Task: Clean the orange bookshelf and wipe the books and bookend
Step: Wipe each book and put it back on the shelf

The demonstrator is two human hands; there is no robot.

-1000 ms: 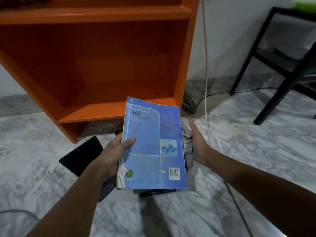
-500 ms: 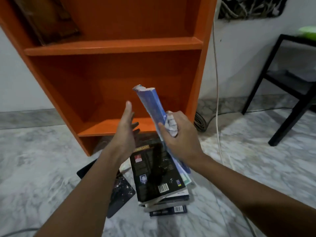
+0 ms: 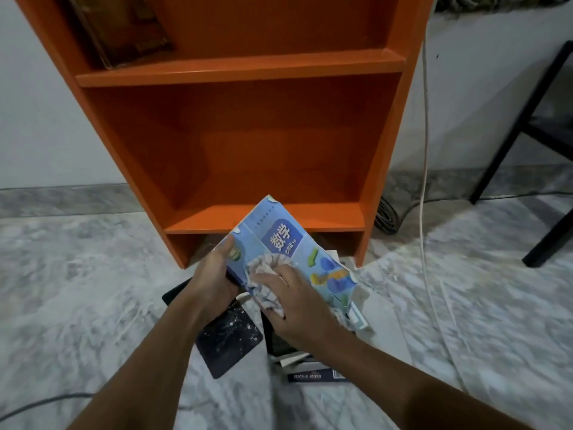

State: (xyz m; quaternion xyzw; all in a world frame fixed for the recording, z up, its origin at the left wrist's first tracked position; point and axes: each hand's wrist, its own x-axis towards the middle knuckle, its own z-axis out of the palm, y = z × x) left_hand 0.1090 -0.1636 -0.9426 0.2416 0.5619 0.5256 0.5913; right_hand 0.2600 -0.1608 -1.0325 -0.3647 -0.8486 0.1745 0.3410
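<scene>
Orange bookshelf (image 3: pixel 248 63) stands against the wall. Blue book (image 3: pixel 325 268), cover titled "数学", is held tilted before the bottom shelf, above a floor stack (image 3: pixel 313 375) with a spine reading "mizan". Left hand (image 3: pixel 214 277) grips the book's left edge, thumb on the cover. Right hand (image 3: pixel 294 302), fingers bent, presses the cloth (image 3: pixel 269 262) onto the cover.

orange bookshelf (image 3: pixel 248 66), blue book (image 3: pixel 279 243), seemingly checked cloth (image 3: pixel 266 290)

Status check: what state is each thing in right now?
Light blue paperback textbook: tilted, cover up, held above floor.
Pale checked cloth: bunched, pressed on the cover.
Left hand: grips textbook's left edge.
Right hand: holds cloth.
Orange wooden bookshelf: upright.
Dark book stack: lying on floor.
</scene>
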